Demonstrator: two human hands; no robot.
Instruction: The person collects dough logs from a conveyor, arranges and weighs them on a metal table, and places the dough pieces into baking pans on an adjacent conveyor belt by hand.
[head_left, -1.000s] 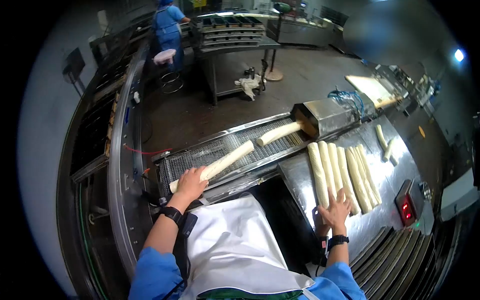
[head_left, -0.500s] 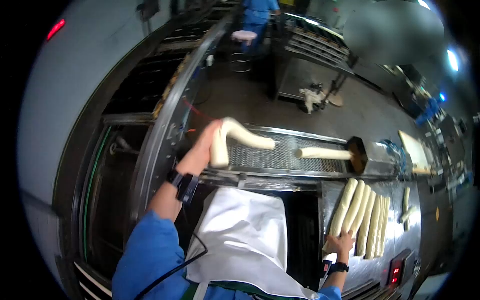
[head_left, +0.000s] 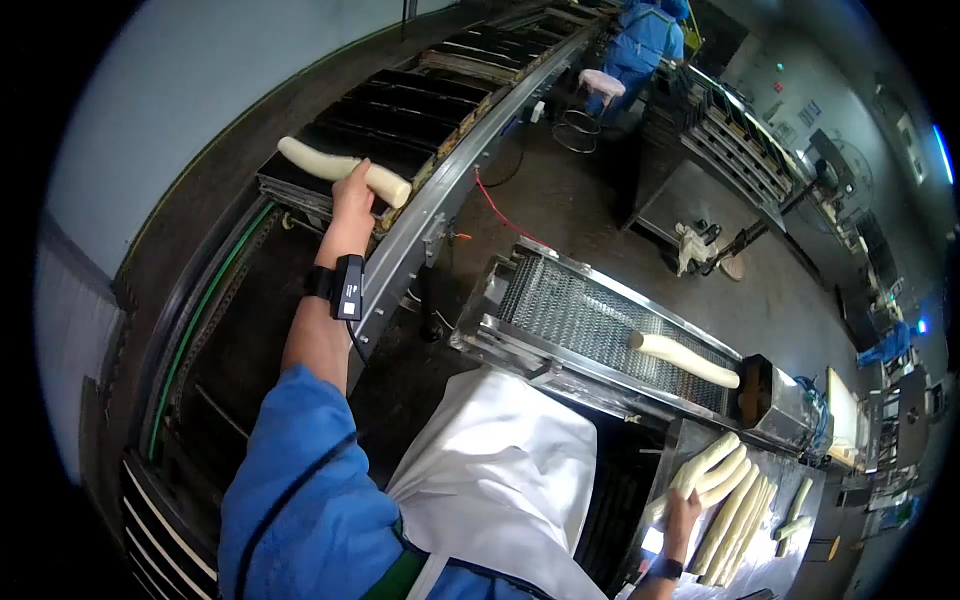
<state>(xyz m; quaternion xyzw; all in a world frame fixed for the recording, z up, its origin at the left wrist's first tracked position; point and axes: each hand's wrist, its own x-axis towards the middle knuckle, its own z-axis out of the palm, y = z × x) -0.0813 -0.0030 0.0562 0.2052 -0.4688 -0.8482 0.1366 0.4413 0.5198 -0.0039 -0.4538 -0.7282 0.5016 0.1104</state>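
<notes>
My left hand (head_left: pixel 351 200) is closed around the middle of a long pale dough roll (head_left: pixel 320 163), stretched out at the upper left. That roll is over the near end of a row of black baking trays (head_left: pixel 385 150). Low on the right, my right hand (head_left: pixel 683 518) grips one of the dough rolls (head_left: pixel 706 462) grouped side by side on the metal table; its fingertips are partly hidden. Beyond that hand lie several more rolls (head_left: pixel 735 525). Another dough roll (head_left: pixel 685 358) rests on the mesh conveyor belt (head_left: pixel 560 300).
A metal rail (head_left: pixel 440 215) edges the tray line on the left. A metal outlet box (head_left: pixel 785 400) stands at the belt's right end. Small dough pieces (head_left: pixel 795 520) lie on the table. Farther off are a co-worker in blue (head_left: pixel 640 45), a stool (head_left: pixel 600 85) and a tray rack (head_left: pixel 735 140).
My left hand has carried the dough roll from the mesh belt up and left to the black trays. My view has turned left. My right hand stays at the table rolls.
</notes>
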